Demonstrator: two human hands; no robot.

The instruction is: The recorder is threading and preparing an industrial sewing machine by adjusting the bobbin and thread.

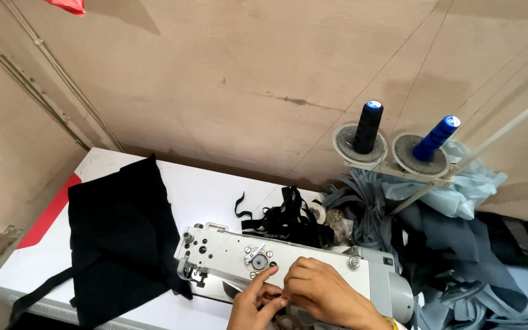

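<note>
1. A grey-white metal sewing machine (288,269) sits on a white table (209,189) with a red stripe on its left side.
2. Both hands are down at the front of the sewing machine, close together and touching each other.
3. The left hand (255,305) has its pointer finger up near the round silver knob (259,262) on the machine. Its other fingers are bent in and seem to pinch something tiny. It is too small to tell what it is.
4. The right hand (322,293) is curled over, with its fingertips meeting the left hand's fingers. I cannot tell if it is gripping anything.
5. A big piece of black cloth (123,238) lies on the table, left of the machine. One edge goes under the machine's needle end, and a thin black strap hangs off the table's front edge.
6. A heap of black straps (288,220) lies just behind the machine.
7. Behind that, on the right, two thread spools stand on round grey holders: a black thread spool (368,127) and a blue thread spool (436,138), which leans to the right.
8. A messy pile of light blue and dark grey-blue cloth (459,244) fills the right side.
9. The wall (245,73) behind is plain beige.
</note>
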